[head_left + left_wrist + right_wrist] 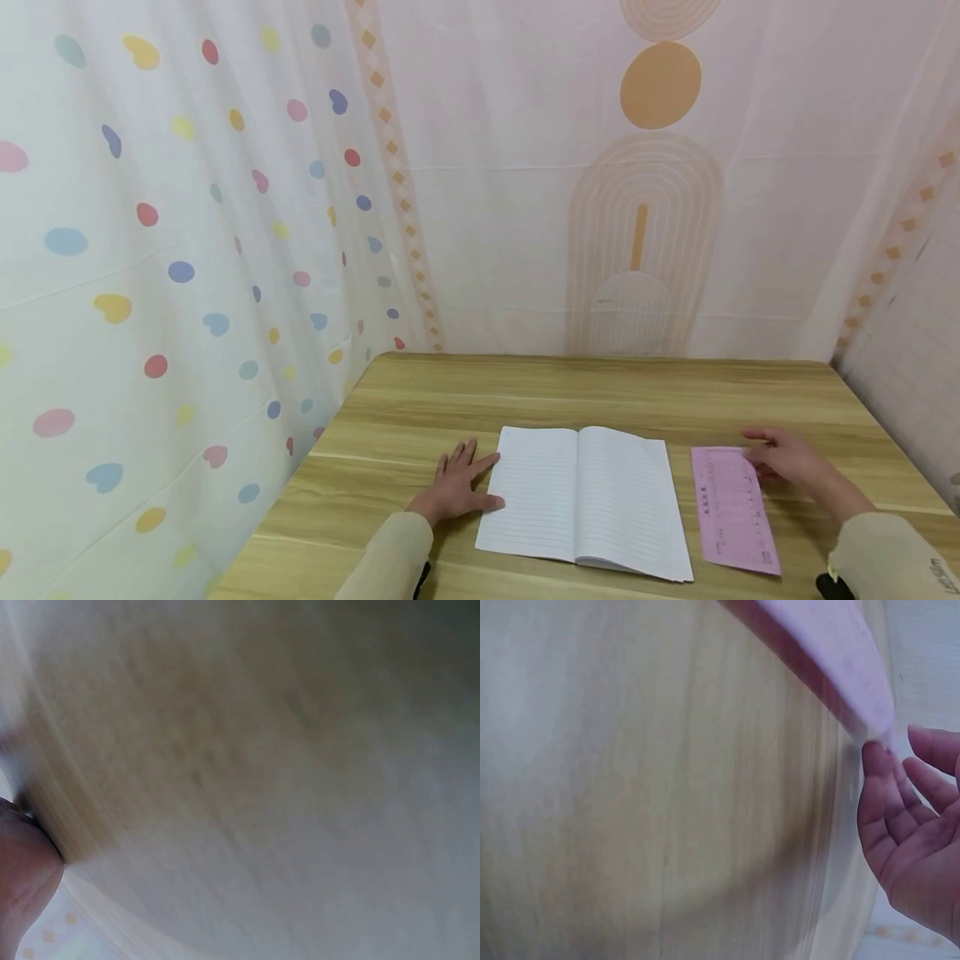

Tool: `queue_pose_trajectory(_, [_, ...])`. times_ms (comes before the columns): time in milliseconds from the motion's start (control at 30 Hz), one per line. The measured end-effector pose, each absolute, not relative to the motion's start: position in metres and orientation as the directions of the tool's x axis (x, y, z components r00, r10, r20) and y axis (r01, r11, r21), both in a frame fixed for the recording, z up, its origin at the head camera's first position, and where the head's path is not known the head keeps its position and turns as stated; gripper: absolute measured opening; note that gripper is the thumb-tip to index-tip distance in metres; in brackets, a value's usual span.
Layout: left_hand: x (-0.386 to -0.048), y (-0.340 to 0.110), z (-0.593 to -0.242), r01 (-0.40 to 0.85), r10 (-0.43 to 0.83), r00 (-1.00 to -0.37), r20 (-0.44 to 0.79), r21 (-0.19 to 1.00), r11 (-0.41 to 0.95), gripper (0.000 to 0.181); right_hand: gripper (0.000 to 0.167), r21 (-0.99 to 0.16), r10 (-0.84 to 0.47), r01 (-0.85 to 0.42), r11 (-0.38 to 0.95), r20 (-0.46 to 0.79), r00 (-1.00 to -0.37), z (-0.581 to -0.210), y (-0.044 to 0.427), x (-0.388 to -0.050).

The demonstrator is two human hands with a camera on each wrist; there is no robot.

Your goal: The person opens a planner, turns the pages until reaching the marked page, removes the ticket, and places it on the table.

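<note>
An open notebook [536, 492] with ruled white pages lies on the wooden table. My left hand [453, 487] is spread flat at its left side, with the thumb and index fingertip touching the left page's edge. To the right of the notebook is a pink printed slip of paper [727, 508]. My right hand [791, 462] pinches the slip near its upper right corner. In the right wrist view, the slip's edge [832, 667] stands a little off the table beside my curled fingers [877, 802]. Only part of the left hand [26, 862] shows in the blurred left wrist view.
The wooden table [600, 392] reaches back to a pale patterned curtain [487, 208]. A curtain with coloured dots [187, 333] hangs along the left side. Another pale curtain [915, 358] borders the right edge.
</note>
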State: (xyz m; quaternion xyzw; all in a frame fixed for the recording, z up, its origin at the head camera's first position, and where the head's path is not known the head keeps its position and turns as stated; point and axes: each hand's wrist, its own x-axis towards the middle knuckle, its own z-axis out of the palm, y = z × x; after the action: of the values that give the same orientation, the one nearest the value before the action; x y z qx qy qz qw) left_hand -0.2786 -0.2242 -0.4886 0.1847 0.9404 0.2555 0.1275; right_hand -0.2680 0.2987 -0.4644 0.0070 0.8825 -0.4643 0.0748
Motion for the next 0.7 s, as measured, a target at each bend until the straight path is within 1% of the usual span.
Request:
queue_pose_trajectory(133, [-0.278,-0.224,-0.487,0.283,0.417,-0.897,-0.145,0.535,0.796,0.081,0.049,-0.768,-0.045,0.044,0.639,-0.095,-0.995,-0.463,0.304,-0.264])
queue_pose_trajectory(300, [-0.278,-0.224,-0.487,0.276,0.413,-0.898,-0.149,0.539,0.795,0.081,0.047,-0.738,-0.029,0.003,0.675,-0.031,-0.999,-0.459,0.302,-0.262])
queue_pose_trajectory(533, [-0.280,-0.224,-0.488,0.254,0.395,-0.909,-0.130,0.580,0.774,0.082,0.045,-0.677,-0.011,-0.043,0.735,0.052,-0.999,-0.456,0.281,-0.264])
queue_pose_trajectory(700, [-0.282,-0.224,-0.487,0.245,0.381,-0.918,-0.107,0.600,0.761,0.077,0.043,-0.630,-0.049,-0.113,0.769,0.118,-0.992,-0.457,0.259,-0.262])
